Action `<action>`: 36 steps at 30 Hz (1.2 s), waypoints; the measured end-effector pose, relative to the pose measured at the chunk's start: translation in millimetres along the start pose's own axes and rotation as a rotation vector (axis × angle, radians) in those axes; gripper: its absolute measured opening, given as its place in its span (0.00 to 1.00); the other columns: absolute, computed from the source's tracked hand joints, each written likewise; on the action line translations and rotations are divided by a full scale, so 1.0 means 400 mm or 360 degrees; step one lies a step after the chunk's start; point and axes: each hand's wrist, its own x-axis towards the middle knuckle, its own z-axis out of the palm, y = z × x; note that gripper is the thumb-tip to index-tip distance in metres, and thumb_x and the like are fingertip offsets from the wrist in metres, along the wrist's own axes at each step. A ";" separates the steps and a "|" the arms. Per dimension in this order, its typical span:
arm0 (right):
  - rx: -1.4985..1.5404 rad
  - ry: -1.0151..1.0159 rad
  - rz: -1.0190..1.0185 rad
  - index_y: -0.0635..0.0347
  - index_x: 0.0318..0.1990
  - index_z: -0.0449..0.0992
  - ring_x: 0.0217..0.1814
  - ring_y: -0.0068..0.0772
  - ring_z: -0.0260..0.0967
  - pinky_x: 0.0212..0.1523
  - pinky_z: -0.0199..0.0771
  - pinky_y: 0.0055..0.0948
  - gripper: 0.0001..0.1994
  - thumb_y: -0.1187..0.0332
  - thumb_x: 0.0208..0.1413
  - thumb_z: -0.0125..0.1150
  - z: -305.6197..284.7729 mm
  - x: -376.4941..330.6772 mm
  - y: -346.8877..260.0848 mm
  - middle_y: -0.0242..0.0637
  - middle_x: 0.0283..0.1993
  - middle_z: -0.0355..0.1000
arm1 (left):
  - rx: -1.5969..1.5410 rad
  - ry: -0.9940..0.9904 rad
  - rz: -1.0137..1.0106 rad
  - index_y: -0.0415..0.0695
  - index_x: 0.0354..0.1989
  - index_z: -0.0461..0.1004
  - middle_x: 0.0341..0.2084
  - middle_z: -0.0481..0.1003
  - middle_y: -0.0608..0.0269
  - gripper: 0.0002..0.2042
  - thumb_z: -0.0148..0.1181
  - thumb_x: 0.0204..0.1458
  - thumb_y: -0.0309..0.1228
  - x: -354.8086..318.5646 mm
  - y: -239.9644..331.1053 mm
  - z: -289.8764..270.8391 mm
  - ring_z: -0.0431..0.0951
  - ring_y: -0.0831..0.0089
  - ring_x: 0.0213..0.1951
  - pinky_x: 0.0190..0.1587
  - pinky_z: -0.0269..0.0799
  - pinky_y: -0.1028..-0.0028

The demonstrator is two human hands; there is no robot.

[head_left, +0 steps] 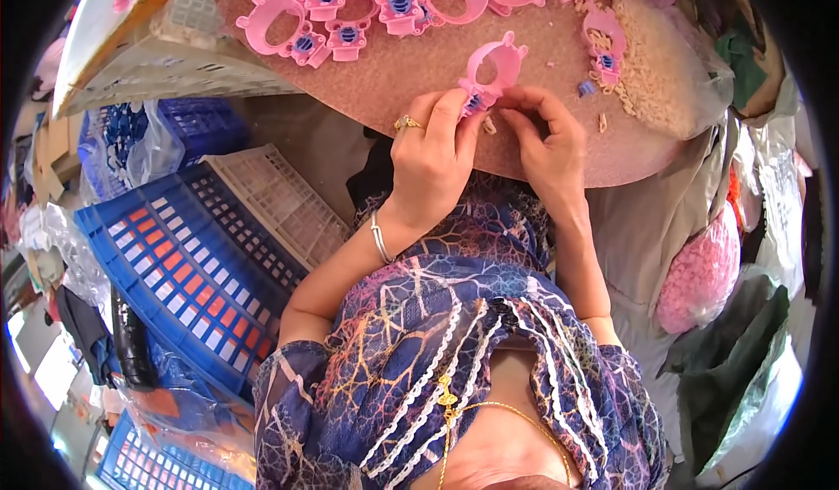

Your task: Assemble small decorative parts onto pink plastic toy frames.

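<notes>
My left hand pinches a pink plastic ring part by its lower end, over the near edge of the round brown tabletop. A blue insert shows in the part's base, partly covered by my fingers. Close against the part's right side, my right hand has its thumb and index finger drawn together; whatever lies between them is too small to make out. Just below the fingertips is a small cream piece. One loose blue piece lies right of my right hand.
Many similar pink parts with blue inserts cover the far side. A heap of cream pieces spreads at the right, beside clear plastic. Blue crates and a white crate stand left. A bag of pink pieces sits lower right.
</notes>
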 end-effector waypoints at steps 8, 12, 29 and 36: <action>-0.0795 0.0093 -0.0518 0.58 0.37 0.81 0.40 0.44 0.74 0.43 0.71 0.38 0.09 0.79 0.48 0.65 0.012 -0.047 -0.013 0.39 0.37 0.77 | 0.0026 -0.0035 -0.0056 0.41 0.43 0.76 0.33 0.78 0.55 0.16 0.72 0.46 0.25 0.010 0.011 -0.005 0.80 0.58 0.33 0.34 0.76 0.66; -0.0511 0.0249 -0.0367 0.59 0.38 0.82 0.35 0.35 0.74 0.34 0.73 0.30 0.09 0.81 0.50 0.64 0.003 -0.055 -0.053 0.39 0.37 0.75 | -0.0201 -0.0020 -0.0231 0.40 0.42 0.78 0.32 0.78 0.56 0.17 0.74 0.43 0.23 0.011 0.018 -0.018 0.80 0.64 0.31 0.32 0.75 0.70; -0.0660 0.0316 -0.0662 0.63 0.43 0.80 0.31 0.22 0.75 0.35 0.75 0.22 0.13 0.81 0.49 0.69 0.024 -0.034 -0.124 0.36 0.32 0.79 | -0.1524 -0.0031 -0.1008 0.37 0.58 0.72 0.43 0.71 0.63 0.23 0.64 0.51 0.14 -0.003 0.030 -0.021 0.78 0.76 0.45 0.45 0.79 0.80; -0.0803 0.0205 -0.0497 0.62 0.50 0.77 0.32 0.23 0.77 0.37 0.78 0.24 0.19 0.79 0.48 0.69 0.014 -0.041 -0.157 0.35 0.32 0.79 | -0.1481 -0.0139 -0.0954 0.37 0.56 0.73 0.45 0.68 0.63 0.22 0.65 0.51 0.14 -0.027 0.027 -0.014 0.78 0.75 0.45 0.48 0.78 0.79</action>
